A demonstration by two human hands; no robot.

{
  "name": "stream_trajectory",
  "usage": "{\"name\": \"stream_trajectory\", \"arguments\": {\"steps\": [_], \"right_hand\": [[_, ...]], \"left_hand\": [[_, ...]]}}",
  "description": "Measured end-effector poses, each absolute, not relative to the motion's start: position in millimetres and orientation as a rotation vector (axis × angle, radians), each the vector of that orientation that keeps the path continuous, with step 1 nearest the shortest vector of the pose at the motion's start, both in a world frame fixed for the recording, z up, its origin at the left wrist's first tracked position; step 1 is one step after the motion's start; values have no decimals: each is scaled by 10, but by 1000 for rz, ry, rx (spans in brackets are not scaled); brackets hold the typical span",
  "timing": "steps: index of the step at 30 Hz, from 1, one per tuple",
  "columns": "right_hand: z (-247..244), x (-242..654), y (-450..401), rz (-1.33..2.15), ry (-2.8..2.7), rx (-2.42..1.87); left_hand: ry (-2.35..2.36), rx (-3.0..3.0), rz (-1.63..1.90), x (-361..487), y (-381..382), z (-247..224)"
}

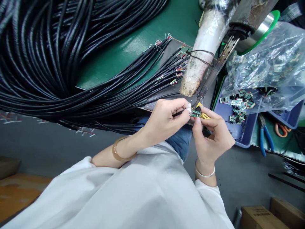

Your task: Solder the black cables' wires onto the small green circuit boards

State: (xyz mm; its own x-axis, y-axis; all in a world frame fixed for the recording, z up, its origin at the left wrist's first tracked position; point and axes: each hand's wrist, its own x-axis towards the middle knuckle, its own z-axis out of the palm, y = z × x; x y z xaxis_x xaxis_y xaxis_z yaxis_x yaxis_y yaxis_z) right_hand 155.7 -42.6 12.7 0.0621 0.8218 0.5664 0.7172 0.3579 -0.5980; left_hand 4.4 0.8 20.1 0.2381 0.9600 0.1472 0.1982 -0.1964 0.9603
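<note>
Between thumb and fingers, my left hand (166, 117) pinches a black cable (178, 113) close to its stripped end, with something white at the fingertips. My right hand (211, 132) is closed on a small green circuit board (195, 113). A yellow piece (204, 115) shows beside the board, under my right fingers. The cable end and the board meet, though the wires there are too small to tell apart. Directly above them, the tip of a fixed soldering iron (212, 78) reaches down to the board.
A bundle of black cables (114, 92) with stripped coloured ends lies across the green table (109, 60). A whitish tube (200, 54) hangs beside the iron. Rightward are a solder spool (259, 35), a blue tray (247, 135) of boards, a plastic bag (269, 63) and blue-handled pliers (265, 136).
</note>
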Motion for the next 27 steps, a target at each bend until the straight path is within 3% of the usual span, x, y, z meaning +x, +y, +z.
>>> {"name": "stream_trajectory", "arguments": {"steps": [11, 21, 27], "right_hand": [[132, 1570, -451, 62, -1775, -1359], [42, 1660, -427, 264, -1509, -1316], [-82, 1685, -428, 138, -1736, -1107]], "left_hand": [[1074, 1491, 952, 26, 22, 196], [1049, 1411, 977, -26, -175, 113], [628, 864, 525, -225, -173, 53]]}}
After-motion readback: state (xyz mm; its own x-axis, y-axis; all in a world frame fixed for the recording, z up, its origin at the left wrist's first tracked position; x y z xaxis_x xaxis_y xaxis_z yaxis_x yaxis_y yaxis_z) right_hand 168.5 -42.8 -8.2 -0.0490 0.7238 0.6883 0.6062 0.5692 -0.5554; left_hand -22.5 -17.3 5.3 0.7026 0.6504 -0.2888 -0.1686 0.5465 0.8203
